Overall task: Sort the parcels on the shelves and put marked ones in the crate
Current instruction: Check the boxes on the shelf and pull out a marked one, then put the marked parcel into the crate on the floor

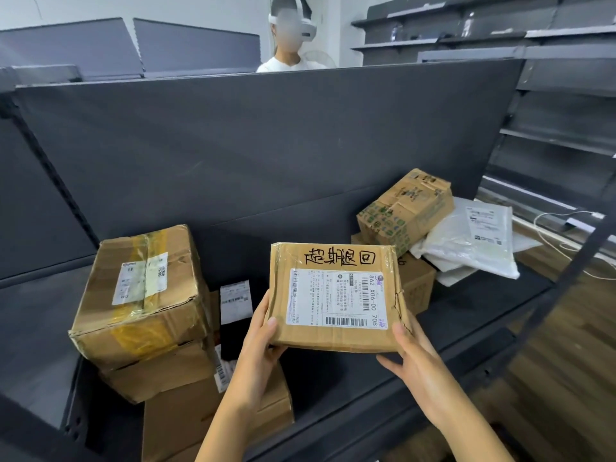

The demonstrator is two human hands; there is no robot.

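Here, the marked parcel (336, 296) is held above the shelf (366, 378). The left hand (263, 331) grips its corner at 7 o'clock, thumb on top, and the right hand (410, 355) grips the corner at 5 o'clock. A taped carton (143, 295) stands at its 9 o'clock, and white bags (473, 241) lie at 2 o'clock.

Near shelf unit (333, 388): dark grey metal, with a matte back panel (266, 155) rising upright behind the deck and a slotted upright (50, 168) at its left edge. Floor (566, 378): brown wood-pattern planks, visible at lower right. Further dark grey shelving (550, 128) lines the right side in several tiers. Higher shelves (433, 41) stand at upper right, beside a pale wall (166, 8). Two grey panels (193, 45) stand beyond the unit at upper left. A white cable (560, 216) trails across a low shelf at right. A person in a white top (286, 65) is beyond the back panel, wearing a head-mounted device. Lighting is even and diffuse.
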